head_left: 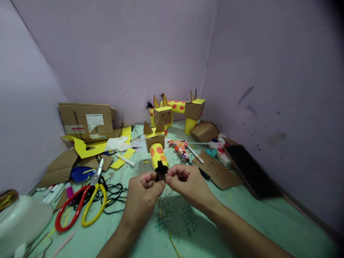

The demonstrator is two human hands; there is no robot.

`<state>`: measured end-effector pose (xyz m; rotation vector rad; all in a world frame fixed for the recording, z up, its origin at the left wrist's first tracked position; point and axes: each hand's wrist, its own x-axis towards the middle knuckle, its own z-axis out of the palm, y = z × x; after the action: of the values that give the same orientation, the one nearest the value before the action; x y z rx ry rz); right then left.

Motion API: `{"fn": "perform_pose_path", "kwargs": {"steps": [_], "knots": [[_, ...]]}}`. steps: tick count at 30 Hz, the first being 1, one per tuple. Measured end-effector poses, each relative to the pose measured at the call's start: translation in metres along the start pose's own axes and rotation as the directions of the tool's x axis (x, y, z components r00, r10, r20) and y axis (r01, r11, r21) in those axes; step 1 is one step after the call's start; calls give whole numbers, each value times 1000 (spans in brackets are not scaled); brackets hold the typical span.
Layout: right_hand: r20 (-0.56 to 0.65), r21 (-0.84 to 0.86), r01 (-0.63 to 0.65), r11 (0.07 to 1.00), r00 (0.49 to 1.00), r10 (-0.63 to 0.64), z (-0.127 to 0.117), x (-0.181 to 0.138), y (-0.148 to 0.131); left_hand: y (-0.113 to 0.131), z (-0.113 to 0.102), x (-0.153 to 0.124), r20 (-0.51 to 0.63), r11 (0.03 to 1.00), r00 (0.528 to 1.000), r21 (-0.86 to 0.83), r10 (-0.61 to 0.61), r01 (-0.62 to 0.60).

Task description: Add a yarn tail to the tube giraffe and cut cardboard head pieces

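A paper animal lies at the middle of the table, with a yellow, orange-spotted tube body [157, 153] and a cardboard box head [155, 144] with two pointed ears. At the tube's near end hangs a black yarn tassel [161, 168]. My left hand [145, 195] pinches the tassel's strands from the left, fingers closed. From the right, my right hand [192, 186] pinches them too, its thumb and forefinger together. The exact grip of the fingertips is partly hidden. Behind stand two similar animals, a smaller one [162, 116] and a larger one [195, 109].
Red-and-yellow scissors [97, 175] lie at left beside tangled black cord [115, 195]. A cardboard box [80, 125] stands behind yellow paper scraps [94, 147]. On the right are a glue gun [182, 147], a cardboard sheet [220, 172] and a phone [252, 172]. Walls enclose the table.
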<state>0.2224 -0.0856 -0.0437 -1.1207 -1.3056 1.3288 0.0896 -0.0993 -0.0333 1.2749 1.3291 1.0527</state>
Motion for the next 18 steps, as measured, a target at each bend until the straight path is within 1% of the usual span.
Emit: {"fn": "perform_pose_path", "kwargs": {"steps": [9,14,18], "knots": [[-35,38,7,999,999,-5,-1,0,-2,0,1,2,-31,998,999,-54,-21,20],[10,13,-3,1000,1000,3,-4,-2,2,4,2,0,-28,1000,999,-15,-18,17],[5,-10,3,1000,1000,-3,-4,-2,2,5,3,0,-30,1000,999,6,-16,16]]}}
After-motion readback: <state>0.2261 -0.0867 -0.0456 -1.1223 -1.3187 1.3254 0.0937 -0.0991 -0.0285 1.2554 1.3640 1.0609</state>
